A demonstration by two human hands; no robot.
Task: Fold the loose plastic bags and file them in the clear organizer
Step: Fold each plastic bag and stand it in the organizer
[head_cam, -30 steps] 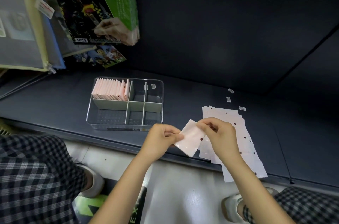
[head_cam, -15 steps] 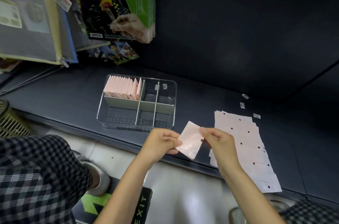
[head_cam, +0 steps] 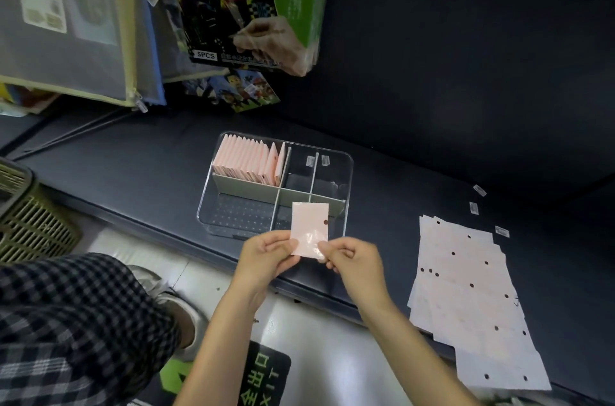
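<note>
Folded bag (head_cam: 309, 226) pinched at bottom corners by left hand (head_cam: 266, 256) and right hand (head_cam: 352, 259), upright; clear organizer (head_cam: 347, 166) just beyond fingers (head_cam: 324, 247), filed row (head_cam: 249, 161) far-left.

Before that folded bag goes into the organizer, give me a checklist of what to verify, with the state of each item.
1. Grip: left hand and right hand both pinch the folded bag at its lower corners. Ok.
2. Fold: bag looks flat and rectangular, upright. Ok; whether the crease will hold, cannot tell.
3. Target slot: the clear organizer has its back left compartment nearly filled by the row of pink filed bags. Room for one more: cannot tell.
4. Other compartments: the rest hold no bags. Ok.
5. Path: nothing stands between the bag and the organizer. Ok.
6. Remaining work: stack of loose bags waits on the shelf to the right. Not ok.
</note>
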